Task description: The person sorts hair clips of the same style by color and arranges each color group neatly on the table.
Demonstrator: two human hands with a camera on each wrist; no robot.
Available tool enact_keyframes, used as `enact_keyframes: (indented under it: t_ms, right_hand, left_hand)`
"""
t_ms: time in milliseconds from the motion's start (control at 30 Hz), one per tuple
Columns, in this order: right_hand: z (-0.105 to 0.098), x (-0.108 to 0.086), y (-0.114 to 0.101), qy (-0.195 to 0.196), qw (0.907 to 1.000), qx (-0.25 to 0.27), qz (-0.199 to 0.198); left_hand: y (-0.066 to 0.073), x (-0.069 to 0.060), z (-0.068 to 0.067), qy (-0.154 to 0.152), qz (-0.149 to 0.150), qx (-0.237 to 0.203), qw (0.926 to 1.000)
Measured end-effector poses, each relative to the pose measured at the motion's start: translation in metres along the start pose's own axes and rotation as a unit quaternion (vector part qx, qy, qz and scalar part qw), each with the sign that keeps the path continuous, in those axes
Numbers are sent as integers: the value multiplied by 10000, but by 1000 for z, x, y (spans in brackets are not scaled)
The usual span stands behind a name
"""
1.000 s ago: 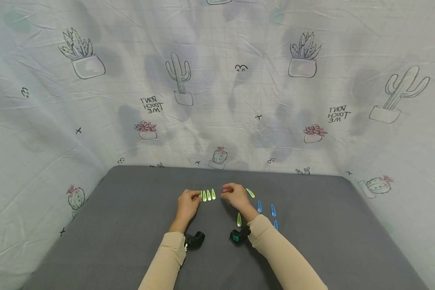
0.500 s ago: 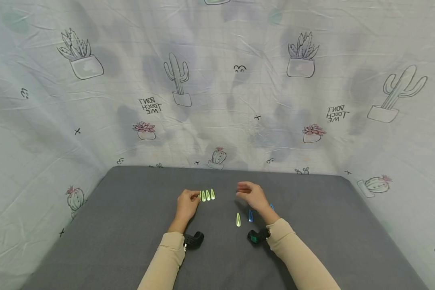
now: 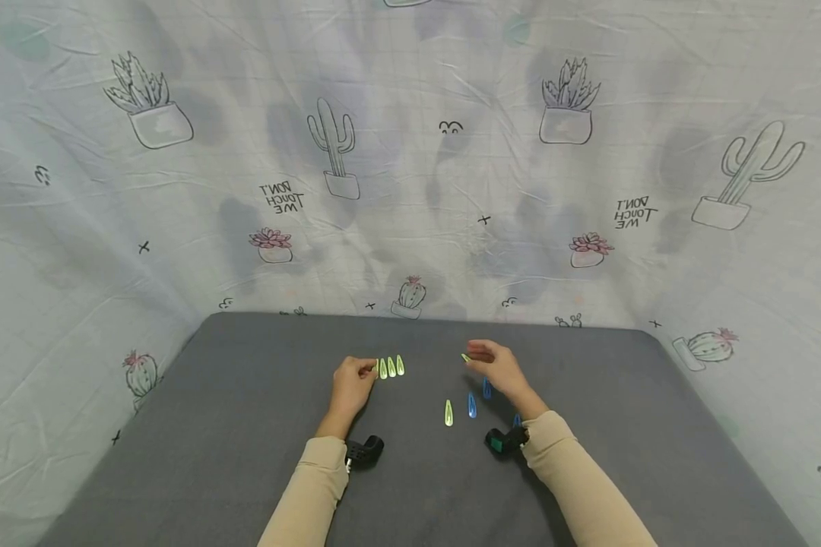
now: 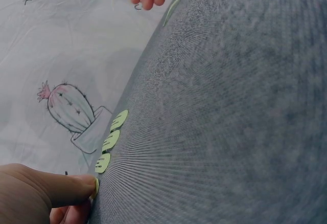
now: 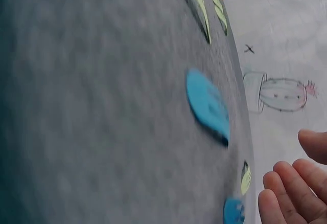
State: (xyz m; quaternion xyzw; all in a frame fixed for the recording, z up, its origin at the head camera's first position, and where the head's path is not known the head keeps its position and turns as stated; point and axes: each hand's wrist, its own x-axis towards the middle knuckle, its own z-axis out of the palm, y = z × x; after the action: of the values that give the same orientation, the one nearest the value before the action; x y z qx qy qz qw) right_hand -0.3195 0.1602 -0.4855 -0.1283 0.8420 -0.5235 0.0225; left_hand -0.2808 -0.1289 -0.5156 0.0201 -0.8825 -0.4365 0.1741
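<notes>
At the left end of a row of yellow-green snap hair clips (image 3: 392,367), my left hand (image 3: 351,386) pinches the outermost hair clip (image 4: 95,187) between thumb and fingers; most of that clip is hidden. My right hand (image 3: 501,368) hovers with loosely extended fingers, holding nothing, over a lone green hair clip (image 3: 465,357) that it partly covers. Nearer to me lie another green hair clip (image 3: 448,412) and a blue hair clip (image 3: 472,405). Two more blue clips show beside the right forearm, one of them a blue hair clip (image 3: 487,388) below the palm.
All the clips lie on a grey cloth-covered table (image 3: 260,471). Behind it and at both sides hangs a pale curtain (image 3: 397,167) printed with potted cacti. Each wrist carries a black camera (image 3: 366,452).
My right hand has moved right, away from the row's right end to the lone green clip, uncovering and covering clips as it passes. My left hand stays on the row's end clip.
</notes>
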Motion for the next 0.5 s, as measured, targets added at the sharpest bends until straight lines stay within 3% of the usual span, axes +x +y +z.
enact_keyframes:
  t_ms: [300, 500]
  right_hand:
    - [-8, 4, 8, 49, 9993, -6, 384]
    - [-5, 9, 8, 81, 9981, -303, 525]
  left_hand:
    - [0, 0, 0, -49, -20, 4, 10000]
    - [0, -1, 0, -28, -9, 19, 10000]
